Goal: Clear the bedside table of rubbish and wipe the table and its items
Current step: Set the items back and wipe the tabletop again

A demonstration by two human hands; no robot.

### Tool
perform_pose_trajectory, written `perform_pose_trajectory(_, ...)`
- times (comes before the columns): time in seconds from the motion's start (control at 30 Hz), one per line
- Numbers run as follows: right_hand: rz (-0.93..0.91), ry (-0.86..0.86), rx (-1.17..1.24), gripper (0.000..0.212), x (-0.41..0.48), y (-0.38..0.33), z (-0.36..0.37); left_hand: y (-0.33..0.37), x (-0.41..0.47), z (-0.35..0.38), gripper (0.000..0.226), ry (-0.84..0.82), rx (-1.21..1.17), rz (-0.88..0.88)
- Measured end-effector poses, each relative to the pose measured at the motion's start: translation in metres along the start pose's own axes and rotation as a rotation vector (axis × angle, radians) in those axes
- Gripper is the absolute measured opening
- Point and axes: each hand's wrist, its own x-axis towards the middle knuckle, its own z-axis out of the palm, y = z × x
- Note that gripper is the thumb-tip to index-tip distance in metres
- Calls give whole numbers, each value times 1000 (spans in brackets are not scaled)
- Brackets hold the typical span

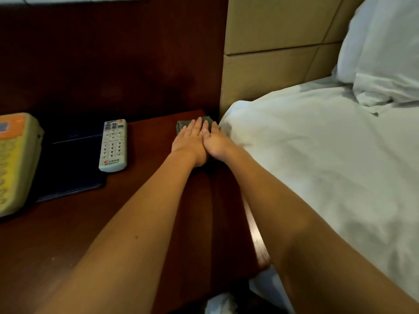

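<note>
I am looking at a dark reddish wood wall panel [113,53] rising behind the bedside table [79,234], whose top is matching it in colour. To the right, a tan padded headboard [272,64] in square sections is backing the bed [317,166], which is wearing a rumpled white duvet. A white pillow [385,41] is leaning against the headboard. The light is showing dim and warm throughout.

Left hand [190,141] and right hand [217,142] flat, palms down, touching.
</note>
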Motion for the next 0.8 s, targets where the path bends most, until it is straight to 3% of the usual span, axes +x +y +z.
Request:
perform_pose_trajectory(0.17, 29, 7, -63, 61, -60, 23, 5, 28, -54, 9, 86, -36, 24, 17)
perform_pose_trajectory(0.43, 19, 4, -405, 61, -155, 25, 28, 42, -151, 19, 90, -105, 78, -4)
perform_pose_trajectory(0.6, -77, -53, -475, 61, -186, -23, 82, -18, -208, 28, 90, -101, 110, -91)
perform_pose_trajectory(0.8, -258, -169, -557, 62, -214, -127, 180, -142, -289, 31, 84, -114, 162, -275)
